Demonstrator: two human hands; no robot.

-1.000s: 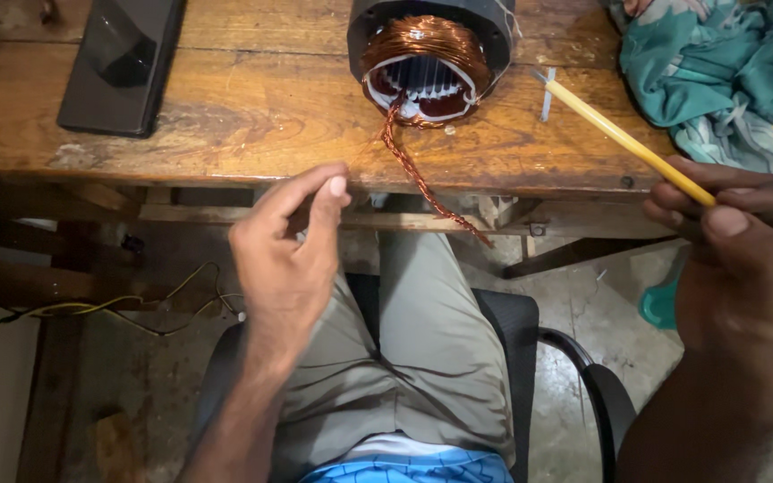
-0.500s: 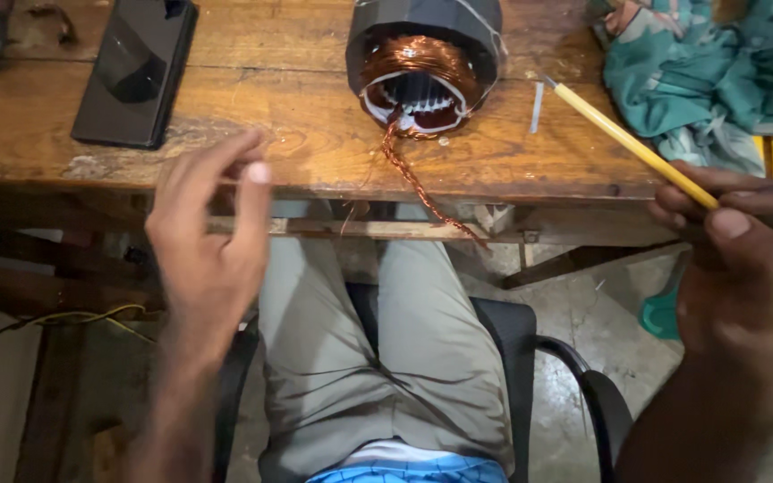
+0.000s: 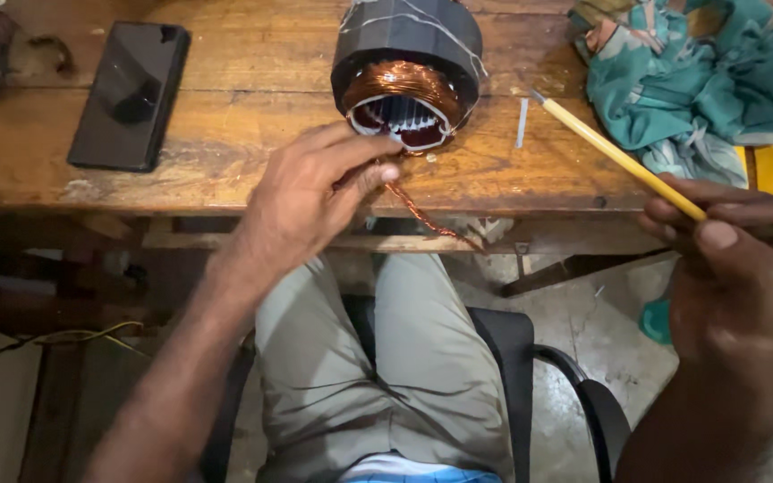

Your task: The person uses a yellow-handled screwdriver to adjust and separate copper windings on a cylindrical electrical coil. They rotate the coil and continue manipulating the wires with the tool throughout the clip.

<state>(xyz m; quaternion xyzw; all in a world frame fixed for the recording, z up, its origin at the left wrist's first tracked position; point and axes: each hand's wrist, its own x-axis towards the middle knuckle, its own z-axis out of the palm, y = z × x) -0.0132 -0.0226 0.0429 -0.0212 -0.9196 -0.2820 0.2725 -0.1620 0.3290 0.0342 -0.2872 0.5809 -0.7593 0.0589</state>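
A dark motor stator (image 3: 409, 54) with copper windings lies on its side on the wooden table (image 3: 243, 134), its open end facing me. A twisted bundle of copper wire (image 3: 422, 215) hangs from it over the table edge. My left hand (image 3: 310, 197) pinches this bundle close below the stator's opening. My right hand (image 3: 726, 286) is at the right, off the table, and grips a long yellow stick (image 3: 619, 156) with a green end; the stick's tip points toward the stator.
A black phone (image 3: 131, 94) lies on the table at the left. A teal patterned cloth (image 3: 700, 80) is bunched at the back right. A small grey strip (image 3: 522, 122) lies right of the stator. My legs and a black chair (image 3: 530, 358) are below.
My left hand rose from below the table edge, swung right and closed its fingers on the copper wire bundle at the stator. The right hand with the stick stayed put.
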